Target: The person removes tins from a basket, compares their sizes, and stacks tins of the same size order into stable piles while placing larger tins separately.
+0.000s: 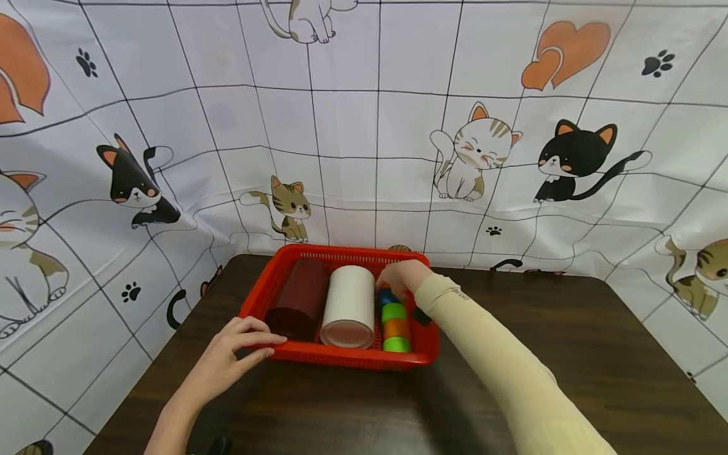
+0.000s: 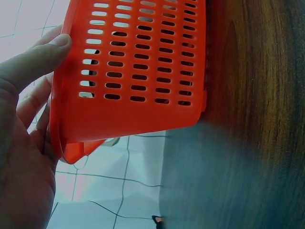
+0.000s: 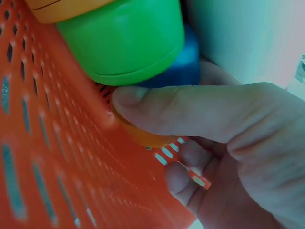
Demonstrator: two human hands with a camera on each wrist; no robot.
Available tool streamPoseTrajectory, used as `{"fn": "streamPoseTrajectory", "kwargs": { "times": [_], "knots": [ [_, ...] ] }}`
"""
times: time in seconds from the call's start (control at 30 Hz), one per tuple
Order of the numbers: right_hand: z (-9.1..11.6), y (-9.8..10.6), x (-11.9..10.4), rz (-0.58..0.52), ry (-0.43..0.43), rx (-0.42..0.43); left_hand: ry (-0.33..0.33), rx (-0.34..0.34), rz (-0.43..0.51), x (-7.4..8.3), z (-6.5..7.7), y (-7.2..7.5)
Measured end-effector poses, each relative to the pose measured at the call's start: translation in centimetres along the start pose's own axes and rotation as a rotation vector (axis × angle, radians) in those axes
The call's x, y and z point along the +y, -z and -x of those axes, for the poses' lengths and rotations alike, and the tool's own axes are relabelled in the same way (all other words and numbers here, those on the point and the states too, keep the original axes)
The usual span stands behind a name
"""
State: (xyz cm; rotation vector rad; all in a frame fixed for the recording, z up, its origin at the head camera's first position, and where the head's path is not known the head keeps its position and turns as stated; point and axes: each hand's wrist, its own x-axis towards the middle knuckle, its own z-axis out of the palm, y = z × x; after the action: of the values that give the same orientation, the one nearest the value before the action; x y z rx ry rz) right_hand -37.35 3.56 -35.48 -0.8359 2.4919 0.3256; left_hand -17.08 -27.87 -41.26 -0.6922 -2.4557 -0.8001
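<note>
Steadying: left hand point(image 1: 236, 351), clamped on the near-left rim of the red basket point(image 1: 352, 357), on bench point(image 1: 352, 411). Right hand point(image 1: 405, 278): pinching orange piece point(image 3: 148, 137) inside, at coloured row's point(image 1: 394, 313) far end, beside white cylinder point(image 1: 349, 303). Handling: best kept aligned, knuckles clear of neighbours.

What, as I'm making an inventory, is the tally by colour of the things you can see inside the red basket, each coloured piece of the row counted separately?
Green pieces: 2
Orange pieces: 2, one of them at the right hand
Blue piece: 1
White cylinder: 1
Dark brown cylinder: 1
Total visible: 7
</note>
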Motion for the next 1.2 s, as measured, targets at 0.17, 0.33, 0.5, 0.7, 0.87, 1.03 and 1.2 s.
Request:
{"fn": "streamPoseTrajectory", "kwargs": {
  "times": [0.17,0.33,0.5,0.7,0.87,1.03,1.2],
  "knots": [
    [-0.4,-0.6,0.0,0.047,0.006,0.021,0.004,-0.004,0.012,0.1,0.2,-0.2],
    [0.1,0.0,0.6,0.005,0.01,0.015,0.005,-0.003,0.02,0.3,0.1,-0.2],
    [0.6,1.0,1.6,-0.062,0.054,-0.019,-0.003,-0.001,0.019,0.3,-0.3,-0.1],
    [1.1,1.4,2.2,-0.173,0.116,-0.084,0.003,-0.014,-0.001,0.3,-0.4,0.0],
    [1.5,1.6,2.5,-0.268,0.161,-0.097,0.006,-0.035,-0.002,0.4,-0.5,0.1],
    [1.8,1.9,2.7,-0.288,0.187,-0.08,0.0,-0.038,-0.006,0.3,-0.5,0.3],
    [2.3,2.3,2.9,-0.315,0.196,-0.047,-0.008,-0.021,-0.012,0.2,-0.3,0.3]
  ]
}}
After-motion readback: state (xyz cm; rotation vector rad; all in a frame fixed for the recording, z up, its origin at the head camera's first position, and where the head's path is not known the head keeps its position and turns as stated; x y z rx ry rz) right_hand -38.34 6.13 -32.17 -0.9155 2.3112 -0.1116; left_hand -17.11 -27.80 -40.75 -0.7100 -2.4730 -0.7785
